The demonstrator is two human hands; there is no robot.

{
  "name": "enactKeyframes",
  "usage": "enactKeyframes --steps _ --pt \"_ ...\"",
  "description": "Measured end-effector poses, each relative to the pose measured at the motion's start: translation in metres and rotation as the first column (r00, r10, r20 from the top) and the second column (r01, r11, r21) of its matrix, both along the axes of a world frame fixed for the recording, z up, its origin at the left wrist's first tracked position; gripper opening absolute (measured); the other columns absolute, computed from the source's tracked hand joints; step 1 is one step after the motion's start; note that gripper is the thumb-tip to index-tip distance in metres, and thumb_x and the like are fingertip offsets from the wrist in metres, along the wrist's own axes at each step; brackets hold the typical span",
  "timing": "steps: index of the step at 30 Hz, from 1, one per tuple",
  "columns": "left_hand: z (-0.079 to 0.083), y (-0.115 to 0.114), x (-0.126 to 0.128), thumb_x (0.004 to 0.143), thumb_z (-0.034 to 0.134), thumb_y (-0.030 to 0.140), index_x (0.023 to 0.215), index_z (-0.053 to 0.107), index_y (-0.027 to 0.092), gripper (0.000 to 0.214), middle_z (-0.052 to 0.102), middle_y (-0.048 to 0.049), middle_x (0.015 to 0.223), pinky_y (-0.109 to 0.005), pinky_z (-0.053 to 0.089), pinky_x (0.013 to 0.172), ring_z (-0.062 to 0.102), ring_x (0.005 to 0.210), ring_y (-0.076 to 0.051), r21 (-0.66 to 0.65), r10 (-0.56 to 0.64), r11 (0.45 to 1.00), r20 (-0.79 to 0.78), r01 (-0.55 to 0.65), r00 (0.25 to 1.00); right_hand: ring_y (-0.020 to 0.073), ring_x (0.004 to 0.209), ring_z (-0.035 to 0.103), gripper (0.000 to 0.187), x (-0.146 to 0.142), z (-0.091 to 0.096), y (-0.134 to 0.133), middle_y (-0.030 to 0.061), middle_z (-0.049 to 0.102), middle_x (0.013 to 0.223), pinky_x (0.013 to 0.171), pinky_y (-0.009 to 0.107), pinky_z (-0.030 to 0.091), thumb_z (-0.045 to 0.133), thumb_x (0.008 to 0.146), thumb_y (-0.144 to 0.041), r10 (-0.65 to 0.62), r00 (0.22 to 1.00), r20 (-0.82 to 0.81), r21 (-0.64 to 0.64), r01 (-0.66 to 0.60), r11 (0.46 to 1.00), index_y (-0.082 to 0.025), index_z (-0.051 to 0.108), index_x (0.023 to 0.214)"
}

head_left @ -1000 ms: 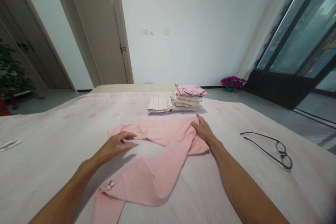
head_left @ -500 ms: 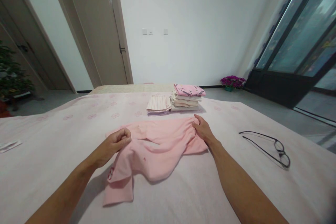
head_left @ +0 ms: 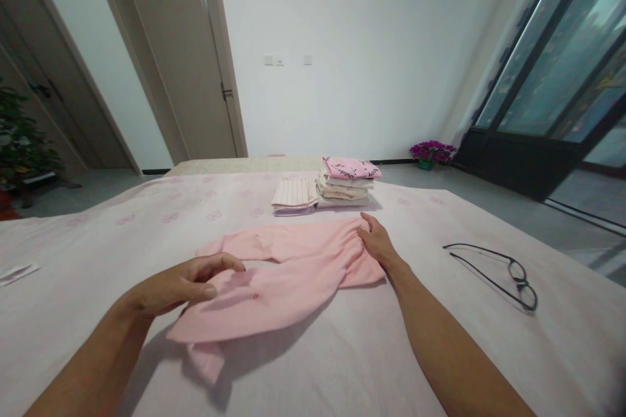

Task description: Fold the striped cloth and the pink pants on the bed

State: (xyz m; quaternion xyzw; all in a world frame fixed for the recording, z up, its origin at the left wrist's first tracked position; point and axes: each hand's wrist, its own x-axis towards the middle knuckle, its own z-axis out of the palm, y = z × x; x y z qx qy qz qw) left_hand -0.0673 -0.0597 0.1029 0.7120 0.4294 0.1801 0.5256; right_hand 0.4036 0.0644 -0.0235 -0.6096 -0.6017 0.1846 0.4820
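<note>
Pink trousers (head_left: 288, 273) lie across the pale sheet of the bed (head_left: 98, 254) in front of me. My left hand (head_left: 180, 283) pinches one trouser leg between thumb and fingers and holds it lifted off the sheet, its end hanging down. At the waist end, my right hand (head_left: 376, 241) lies on the trousers with its fingers gathered on the cloth, pressing it to the bed.
A stack of folded clothes (head_left: 345, 181) with a pink top piece sits at the far side, a striped folded piece (head_left: 295, 195) beside it. Black glasses (head_left: 508, 270) lie on the right. A white scrap (head_left: 17, 272) lies at the left edge. A door and glass panels stand beyond.
My left hand took hold of the near trouser leg, drew it up toward the other leg, then pulled it left and lifted it. My right hand stayed on the waist.
</note>
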Motion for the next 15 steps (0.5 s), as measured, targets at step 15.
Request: enactKeyframes --steps 15 --pt "-0.014 0.000 0.016 0.078 0.062 0.038 0.110 0.069 0.025 0.035 0.067 -0.0021 0.082 -0.027 0.048 0.065 0.065 0.073 -0.020 0.015 -0.083 0.996 -0.253 0.090 0.964 0.0241 0.128 0.052 0.058 -0.001 0.002 -0.003 0.0106 0.055 0.140 0.113 0.041 0.036 0.056 0.079 -0.033 -0.013 1.000 -0.003 0.006 0.013 1.000 -0.018 0.053 0.135"
